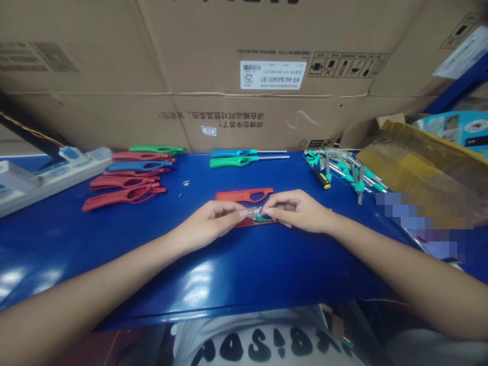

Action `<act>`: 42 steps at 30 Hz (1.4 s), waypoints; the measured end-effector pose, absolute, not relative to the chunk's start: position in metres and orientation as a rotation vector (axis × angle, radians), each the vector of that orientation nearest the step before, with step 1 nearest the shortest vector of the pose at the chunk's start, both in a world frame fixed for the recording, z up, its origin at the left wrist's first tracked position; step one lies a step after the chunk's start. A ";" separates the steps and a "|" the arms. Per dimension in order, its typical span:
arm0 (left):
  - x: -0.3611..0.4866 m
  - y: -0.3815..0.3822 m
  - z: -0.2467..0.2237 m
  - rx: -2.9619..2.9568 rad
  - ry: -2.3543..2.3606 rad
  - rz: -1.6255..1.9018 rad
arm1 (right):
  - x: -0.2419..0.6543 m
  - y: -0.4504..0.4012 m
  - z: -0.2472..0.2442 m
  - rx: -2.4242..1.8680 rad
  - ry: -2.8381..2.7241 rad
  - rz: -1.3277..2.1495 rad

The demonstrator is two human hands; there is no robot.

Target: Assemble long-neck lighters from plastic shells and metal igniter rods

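My left hand point(209, 222) is closed in a pinch on a lighter mechanism point(251, 212), a small piece with a clear-silvery body and a green part. My right hand point(298, 211) also pinches, its fingertips at the green end; what exactly lies between them is too small to make out. Under both hands is a red lighter shell half point(244, 223), partly hidden by the fingers. Just beyond it lies another red shell half point(238, 195) with a trigger opening.
Several coloured lighter shells point(125, 195) lie left beside a power strip point(57, 175). Two long-nosed lighters point(232, 161) are at the back. Metal tubes with green parts point(354, 175) and a screwdriver point(320, 178) lie right. A cardboard wall point(213, 112) closes the back.
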State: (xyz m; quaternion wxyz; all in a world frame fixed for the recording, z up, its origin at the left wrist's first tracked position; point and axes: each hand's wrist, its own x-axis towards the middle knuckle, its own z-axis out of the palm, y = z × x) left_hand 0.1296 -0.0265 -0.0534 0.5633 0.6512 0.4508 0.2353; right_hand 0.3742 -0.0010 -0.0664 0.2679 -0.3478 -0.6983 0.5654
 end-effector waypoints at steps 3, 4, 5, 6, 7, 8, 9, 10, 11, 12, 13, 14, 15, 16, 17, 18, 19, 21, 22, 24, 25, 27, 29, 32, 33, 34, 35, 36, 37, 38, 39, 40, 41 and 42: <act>0.130 -0.027 -0.053 1.552 1.058 0.560 | 0.374 -0.001 -0.066 -0.934 -1.891 1.527; 0.130 -0.027 -0.053 1.560 1.056 0.563 | 0.374 -0.001 -0.067 -0.934 -1.891 1.530; 0.130 -0.027 -0.053 1.568 1.052 0.567 | 0.374 -0.001 -0.067 -0.939 -1.893 1.534; 0.130 -0.027 -0.053 1.574 1.049 0.570 | 0.374 -0.001 -0.067 -0.944 -1.895 1.534; 0.130 -0.027 -0.053 1.579 1.045 0.574 | 0.374 -0.001 -0.067 -0.949 -1.898 1.529; 0.131 -0.027 -0.053 1.583 1.040 0.578 | 0.374 -0.002 -0.066 -0.951 -1.906 1.519; 0.131 -0.027 -0.053 1.583 1.037 0.583 | 0.374 -0.002 -0.066 -0.949 -1.915 1.505; 0.131 -0.028 -0.052 1.582 1.035 0.588 | 0.374 -0.002 -0.066 -0.944 -1.924 1.490; 0.131 -0.028 -0.052 1.579 1.033 0.592 | 0.374 -0.002 -0.066 -0.938 -1.932 1.478; 0.132 -0.028 -0.052 1.576 1.032 0.594 | 0.374 -0.002 -0.066 -0.934 -1.938 1.470; 0.132 -0.029 -0.052 1.571 1.030 0.595 | 0.374 -0.002 -0.066 -0.932 -1.942 1.465; 0.132 -0.029 -0.052 1.568 1.029 0.594 | 0.374 -0.002 -0.066 -0.929 -1.944 1.463; 0.132 -0.029 -0.052 1.566 1.029 0.591 | 0.373 -0.002 -0.066 -0.924 -1.944 1.462; 0.132 -0.029 -0.052 1.565 1.030 0.588 | 0.373 -0.002 -0.066 -0.917 -1.944 1.461; 0.132 -0.029 -0.051 1.564 1.033 0.587 | 0.373 -0.002 -0.066 -0.913 -1.944 1.461; 0.131 -0.029 -0.051 1.564 1.036 0.588 | 0.373 -0.002 -0.066 -0.913 -1.946 1.463; 0.131 -0.029 -0.051 1.565 1.040 0.589 | 0.373 -0.002 -0.065 -0.915 -1.948 1.464; 0.131 -0.029 -0.052 1.567 1.044 0.592 | 0.374 -0.002 -0.065 -0.926 -1.948 1.464; 0.131 -0.029 -0.052 1.568 1.045 0.591 | 0.374 -0.002 -0.065 -0.928 -1.948 1.465; 0.131 -0.029 -0.052 1.572 1.046 0.586 | 0.374 -0.002 -0.066 -0.925 -1.948 1.459; 0.131 -0.028 -0.052 1.572 1.044 0.586 | 0.374 -0.002 -0.067 -0.922 -1.950 1.453; 0.131 -0.028 -0.053 1.569 1.034 0.588 | 0.375 -0.001 -0.068 -0.917 -1.960 1.436; 0.131 -0.028 -0.054 1.560 1.020 0.592 | 0.375 -0.001 -0.070 -0.915 -1.970 1.419; 0.130 -0.029 -0.055 1.550 1.012 0.593 | 0.375 -0.001 -0.071 -0.905 -1.982 1.402; 0.130 -0.029 -0.055 1.548 1.012 0.594 | 0.375 -0.001 -0.071 -0.897 -1.982 1.400; 0.130 -0.029 -0.055 1.548 1.011 0.593 | 0.375 -0.001 -0.071 -0.888 -1.984 1.399; 0.130 -0.029 -0.055 1.548 1.011 0.591 | 0.375 -0.001 -0.072 -0.880 -1.985 1.399; 0.131 -0.029 -0.055 1.548 1.010 0.589 | 0.375 -0.001 -0.072 -0.873 -1.987 1.398; 0.131 -0.029 -0.055 1.549 1.008 0.587 | 0.375 -0.001 -0.072 -0.869 -1.991 1.398; 0.131 -0.030 -0.055 1.549 1.006 0.585 | 0.375 -0.001 -0.073 -0.868 -1.993 1.398; 0.131 -0.030 -0.055 1.548 1.007 0.585 | 0.375 -0.001 -0.073 -0.868 -1.993 1.399; 0.131 -0.029 -0.055 1.548 1.008 0.585 | 0.375 0.000 -0.073 -0.869 -1.993 1.399; 0.132 -0.029 -0.055 1.550 1.011 0.588 | 0.375 0.000 -0.073 -0.874 -1.992 1.398; 0.132 -0.029 -0.055 1.555 1.013 0.593 | 0.375 0.000 -0.073 -0.878 -1.991 1.399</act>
